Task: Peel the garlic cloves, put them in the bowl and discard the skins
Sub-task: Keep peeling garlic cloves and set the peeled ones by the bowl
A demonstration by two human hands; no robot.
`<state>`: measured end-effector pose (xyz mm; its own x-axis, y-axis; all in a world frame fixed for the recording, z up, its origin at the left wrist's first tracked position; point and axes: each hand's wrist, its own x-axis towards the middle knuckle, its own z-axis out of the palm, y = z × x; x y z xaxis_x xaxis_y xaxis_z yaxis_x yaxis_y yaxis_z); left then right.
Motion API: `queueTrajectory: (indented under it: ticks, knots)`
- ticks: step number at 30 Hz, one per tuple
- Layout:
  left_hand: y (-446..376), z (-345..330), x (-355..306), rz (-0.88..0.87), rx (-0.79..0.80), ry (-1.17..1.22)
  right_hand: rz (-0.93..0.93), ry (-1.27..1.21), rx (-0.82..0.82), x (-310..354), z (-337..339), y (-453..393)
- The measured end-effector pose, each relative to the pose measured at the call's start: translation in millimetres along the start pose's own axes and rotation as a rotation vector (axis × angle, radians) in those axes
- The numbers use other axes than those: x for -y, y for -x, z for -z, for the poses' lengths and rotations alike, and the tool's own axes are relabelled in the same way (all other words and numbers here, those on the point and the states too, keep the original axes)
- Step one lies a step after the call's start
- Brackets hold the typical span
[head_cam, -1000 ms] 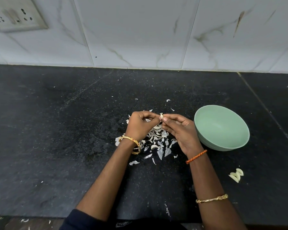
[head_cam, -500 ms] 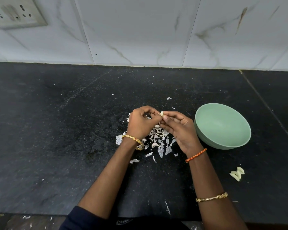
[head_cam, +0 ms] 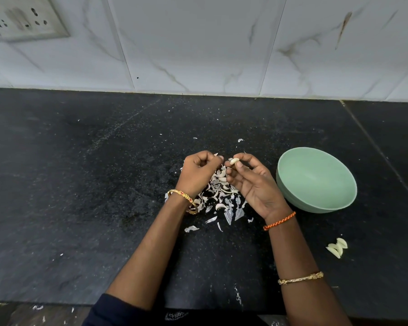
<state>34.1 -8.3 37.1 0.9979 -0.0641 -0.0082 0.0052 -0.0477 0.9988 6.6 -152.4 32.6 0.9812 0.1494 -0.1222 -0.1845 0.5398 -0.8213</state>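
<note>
— Which way does the garlic clove (head_cam: 233, 160) lie?

— Its long axis runs roughly left to right, tilted a little up toward the right. It is pale cream and looks peeled and smooth. The right hand (head_cam: 252, 182) pinches it between thumb and forefinger, above the pile of skins (head_cam: 218, 192) on the counter (head_cam: 80, 184).

— And the left hand (head_cam: 199, 176)?

— Fingers curled, pinching a thin whitish sliver of skin (head_cam: 216, 154) at its fingertips, just beside the clove. Part of the pile is hidden under both hands.

— The bowl (head_cam: 316, 182)?

— Pale green, just right of the right hand, tipped toward the camera; nothing can be made out inside it. Three peeled cloves (head_cam: 337, 247) lie together on the counter, nearer than the bowl.
</note>
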Motion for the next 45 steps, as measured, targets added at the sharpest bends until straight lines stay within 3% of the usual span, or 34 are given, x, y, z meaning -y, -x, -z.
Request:
queueTrajectory:
  ticks: [15, 25, 40, 45]
  knots:
    - [7.6, 2.3, -6.4, 0.007, 0.139, -0.004, 0.058, 0.028, -0.103, -2.4, -0.6, -1.9]
    - [6.8, 4.6, -0.2, 0.043, 0.126, 0.021, 0.257, 0.462, -0.2, -8.0, 5.4, -1.1]
    - [8.2, 5.2, -2.2, 0.092, 0.117, 0.006, 0.238, 0.404, -0.187, -5.8, 6.3, 5.3]
    - [7.8, 2.0, -1.8, 0.033, 0.074, -0.026, 0.287, 0.466, -0.209, -8.1, 5.6, 3.6]
